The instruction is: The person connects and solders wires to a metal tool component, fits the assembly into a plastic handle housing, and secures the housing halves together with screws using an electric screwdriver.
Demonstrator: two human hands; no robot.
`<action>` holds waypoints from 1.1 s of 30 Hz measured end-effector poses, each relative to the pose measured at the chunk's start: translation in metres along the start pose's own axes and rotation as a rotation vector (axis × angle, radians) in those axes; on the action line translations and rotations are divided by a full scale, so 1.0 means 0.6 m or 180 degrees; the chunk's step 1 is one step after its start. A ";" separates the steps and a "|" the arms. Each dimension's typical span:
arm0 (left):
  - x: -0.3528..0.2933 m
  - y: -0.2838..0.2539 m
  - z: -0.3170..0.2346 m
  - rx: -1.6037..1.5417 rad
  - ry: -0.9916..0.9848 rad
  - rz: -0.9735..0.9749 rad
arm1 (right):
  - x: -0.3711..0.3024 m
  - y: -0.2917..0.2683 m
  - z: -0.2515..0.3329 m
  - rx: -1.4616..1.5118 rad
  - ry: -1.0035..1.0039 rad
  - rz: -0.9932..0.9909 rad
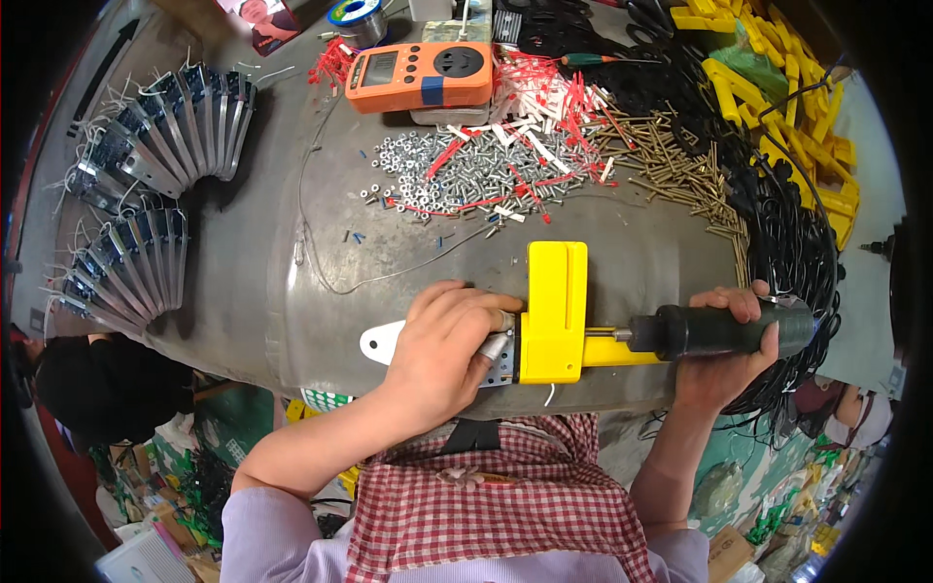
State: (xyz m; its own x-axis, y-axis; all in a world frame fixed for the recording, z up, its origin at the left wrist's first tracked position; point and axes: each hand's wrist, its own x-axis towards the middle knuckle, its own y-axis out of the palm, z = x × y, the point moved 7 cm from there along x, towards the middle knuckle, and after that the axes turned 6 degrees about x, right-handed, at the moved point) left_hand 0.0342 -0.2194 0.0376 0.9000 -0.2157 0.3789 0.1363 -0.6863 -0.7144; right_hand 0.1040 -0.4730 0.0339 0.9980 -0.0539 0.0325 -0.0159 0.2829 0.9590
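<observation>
My left hand (442, 345) presses down on a metal plate assembly (389, 340) that carries a yellow plastic housing (554, 311), near the table's front edge. My right hand (729, 345) grips a dark green electric screwdriver (724, 330) lying sideways. Its bit points left into the yellow housing's side. A white rounded tab of the plate sticks out left of my left hand.
A pile of silver screws and nuts with red and white wire pieces (486, 165) lies behind. Brass rods (680, 165), an orange meter (420, 73), yellow housings (787, 87), black cables (787, 243) and fanned metal plates (155, 185) surround the grey table (292, 291).
</observation>
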 end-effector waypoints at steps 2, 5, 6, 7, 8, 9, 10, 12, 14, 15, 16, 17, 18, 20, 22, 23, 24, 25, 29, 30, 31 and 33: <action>-0.001 0.001 0.000 -0.0081 -0.0006 -0.0066 | 0.000 0.001 -0.002 -0.0028 0.0019 0.0014; 0.002 0.000 -0.003 -0.0062 -0.0074 -0.0086 | 0.001 0.000 -0.002 -0.0044 0.0033 0.0063; 0.003 0.002 -0.005 -0.0064 -0.0073 -0.0088 | 0.001 0.000 -0.001 -0.0028 0.0039 0.0103; 0.005 0.003 -0.006 -0.0021 -0.0084 -0.0101 | 0.002 0.000 -0.001 -0.0031 0.0035 0.0104; 0.006 0.003 -0.006 0.0020 -0.0092 -0.0113 | 0.003 -0.001 0.001 -0.0069 -0.0025 0.0091; 0.010 0.004 -0.005 0.0006 -0.0078 -0.0111 | 0.005 -0.001 0.005 -0.0115 -0.0097 0.0078; 0.015 0.007 -0.002 0.0026 -0.0109 -0.0044 | 0.007 0.003 0.009 -0.0126 -0.0119 0.0077; 0.019 0.010 -0.003 0.0016 -0.0110 0.0041 | 0.009 0.004 0.020 -0.0552 -0.0205 -0.0091; 0.014 0.014 0.019 -0.0570 -0.0748 0.0199 | 0.007 0.000 0.035 -0.0660 -0.0198 -0.0159; 0.001 0.017 0.033 -0.0787 -0.1105 0.0326 | 0.005 -0.003 0.042 -0.0749 -0.0149 -0.0215; 0.003 0.013 0.030 -0.0561 -0.0813 0.0334 | 0.000 -0.006 0.050 -0.0765 -0.0189 -0.0234; 0.006 0.014 0.024 -0.0335 -0.0728 0.0390 | -0.004 -0.007 0.054 -0.0641 -0.0112 -0.0186; 0.013 0.011 0.015 -0.0108 -0.0632 0.0449 | -0.009 -0.007 0.056 -0.0513 -0.0044 -0.0138; 0.016 0.016 0.015 -0.0197 -0.0648 0.0475 | -0.016 -0.001 0.048 -0.0456 -0.0008 -0.0074; 0.017 0.019 0.016 -0.0271 -0.0678 0.0493 | -0.018 0.000 0.037 -0.0391 0.0045 0.0000; 0.019 0.018 0.016 -0.0224 -0.0671 0.0519 | -0.017 -0.004 0.033 -0.0246 0.0089 -0.0028; 0.018 0.015 0.015 -0.0158 -0.0688 0.0526 | -0.016 -0.006 0.026 -0.0089 0.0164 -0.0044; 0.019 0.014 0.015 -0.0145 -0.0694 0.0521 | -0.018 -0.009 0.022 0.0021 0.0148 -0.0143; 0.015 0.009 0.009 0.0024 -0.0366 0.0584 | -0.032 -0.015 0.023 -0.0025 -0.0081 -0.0192; 0.018 0.011 0.008 -0.0017 -0.0262 0.0586 | -0.037 -0.022 0.035 -0.0174 -0.0190 -0.0281; 0.022 0.006 0.007 -0.0210 -0.0259 0.0551 | -0.040 -0.022 0.038 -0.0265 -0.0171 -0.0227; 0.029 -0.007 0.016 -0.0715 -0.0225 0.0422 | -0.045 -0.016 0.041 -0.0332 -0.0136 -0.0150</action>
State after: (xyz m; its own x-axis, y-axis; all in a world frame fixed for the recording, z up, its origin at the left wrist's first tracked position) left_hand 0.0533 -0.2136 0.0419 0.9315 -0.2704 0.2432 -0.0729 -0.7940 -0.6036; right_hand 0.0757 -0.4976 0.0306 0.9940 -0.1096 0.0021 0.0396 0.3770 0.9254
